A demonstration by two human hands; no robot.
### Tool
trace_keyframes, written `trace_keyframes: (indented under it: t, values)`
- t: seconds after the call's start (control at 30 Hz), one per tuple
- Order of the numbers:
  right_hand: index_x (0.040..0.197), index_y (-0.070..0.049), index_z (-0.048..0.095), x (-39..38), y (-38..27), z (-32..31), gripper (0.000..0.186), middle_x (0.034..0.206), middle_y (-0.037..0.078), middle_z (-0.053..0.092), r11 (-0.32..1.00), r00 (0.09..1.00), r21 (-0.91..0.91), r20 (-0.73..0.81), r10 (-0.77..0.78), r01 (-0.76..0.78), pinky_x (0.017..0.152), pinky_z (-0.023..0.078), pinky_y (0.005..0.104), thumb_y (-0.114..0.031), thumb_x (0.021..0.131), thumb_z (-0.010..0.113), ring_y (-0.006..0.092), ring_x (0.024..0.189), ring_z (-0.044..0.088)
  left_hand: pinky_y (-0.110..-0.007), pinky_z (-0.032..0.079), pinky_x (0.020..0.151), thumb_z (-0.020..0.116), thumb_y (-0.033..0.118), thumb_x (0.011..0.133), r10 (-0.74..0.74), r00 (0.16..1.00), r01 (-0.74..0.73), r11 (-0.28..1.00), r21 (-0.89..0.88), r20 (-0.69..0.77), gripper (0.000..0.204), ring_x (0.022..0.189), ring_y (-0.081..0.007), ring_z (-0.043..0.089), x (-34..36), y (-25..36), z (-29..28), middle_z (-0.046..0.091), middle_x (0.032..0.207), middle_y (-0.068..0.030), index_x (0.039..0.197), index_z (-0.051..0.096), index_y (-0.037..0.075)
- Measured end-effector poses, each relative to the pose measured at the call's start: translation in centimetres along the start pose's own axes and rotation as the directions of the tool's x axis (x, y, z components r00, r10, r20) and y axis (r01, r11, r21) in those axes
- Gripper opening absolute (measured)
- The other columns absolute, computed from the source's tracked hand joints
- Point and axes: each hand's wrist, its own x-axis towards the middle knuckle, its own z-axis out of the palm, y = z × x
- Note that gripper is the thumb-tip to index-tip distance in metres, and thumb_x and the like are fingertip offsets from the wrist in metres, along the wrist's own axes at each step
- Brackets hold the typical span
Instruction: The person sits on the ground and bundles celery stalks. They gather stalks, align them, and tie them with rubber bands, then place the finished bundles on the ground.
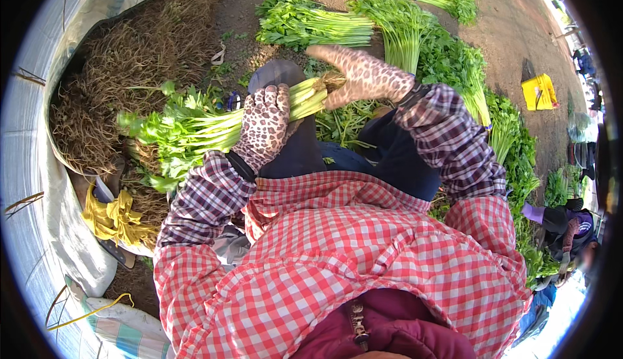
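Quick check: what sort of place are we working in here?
Likely an outdoor vegetable-sorting spot on bare dirt ground: bundles of leafy greens laid in rows, a heap of cut roots on a tarp, and another person working nearby.

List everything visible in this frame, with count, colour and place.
held bunch: one, green leaves, pale stalks, across the lap
root pile: one, brown, on the sheet at left
sheet: one, white, far left
bundles: several, green, on the ground ahead and to the right
yellow ties: one clump, lower left
yellow box: one, on the ground at right
other person: one, right edge
left hand: leopard-print glove, gripping the bunch mid-stalk
right hand: leopard-print glove, at the root end
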Motion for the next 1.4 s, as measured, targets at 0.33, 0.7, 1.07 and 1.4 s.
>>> trace_keyframes:
  t: [0.33, 0.7, 1.07, 1.4]
  values:
    - [0.123, 0.001, 0.055, 1.0, -1.3, 7.8, 0.062, 0.109, 0.02, 0.062, 0.927, 1.0, -0.376, 0.023, 0.015, -0.005, 0.088, 0.049, 0.0476, -0.027, 0.071, 0.078, 0.0355, 0.102, 0.063, -0.053, 0.036, 0.106, 0.079, 0.045, 0.077, -0.055, 0.982, 0.057, 0.998, -0.006, 0.182, 0.094, 0.123, -0.0435, 0.05, -0.2, 0.6, -2.0, 0.049, 0.134, -0.0297, 0.143, 0.038, -0.008]
    - [0.145, -0.009, 0.044, -3.5, -1.5, 5.8, 0.076, 0.143, 0.021, 0.046, 0.998, 0.983, 0.027, -0.18, -0.044, 0.05, 0.113, 0.036, 0.0467, -0.022, 0.078, 0.079, 0.0373, 0.133, 0.045, -0.049, 0.042, 0.094, 0.083, 0.029, 0.068, -0.131, 0.989, 0.126, 0.99, -0.066, -0.075, 0.072, 0.107, -0.0367, 0.053, -0.1, 2.2, 1.4, 0.055, 0.113, -0.0186, 0.127, 0.053, 0.0]
    - [0.1, -0.002, 0.062, -3.1, -0.7, 7.2, 0.012, 0.105, 0.014, 0.062, 0.99, 0.91, 0.063, -0.405, -0.093, 0.129, 0.083, 0.052, 0.0424, -0.01, 0.09, 0.062, 0.0354, 0.096, 0.062, -0.048, 0.045, 0.089, 0.083, 0.028, 0.068, -0.134, 0.99, 0.13, 0.988, -0.08, -0.045, 0.07, 0.103, -0.0371, 0.056, 0.1, 1.9, 1.3, 0.058, 0.111, -0.0185, 0.125, 0.054, -0.001]
    - [0.11, -0.001, 0.062, -3.5, -0.3, 4.9, 0.021, 0.116, 0.018, 0.061, 0.926, 0.955, 0.378, -0.275, 0.108, 0.004, 0.094, 0.051, 0.0411, -0.005, 0.09, 0.064, 0.0342, 0.108, 0.061, -0.048, 0.044, 0.091, 0.082, 0.034, 0.072, -0.155, 0.988, 0.155, 0.986, -0.062, 0.003, 0.069, 0.106, -0.0366, 0.055, 0.2, 2.3, 1.1, 0.057, 0.113, -0.0191, 0.126, 0.055, 0.0]
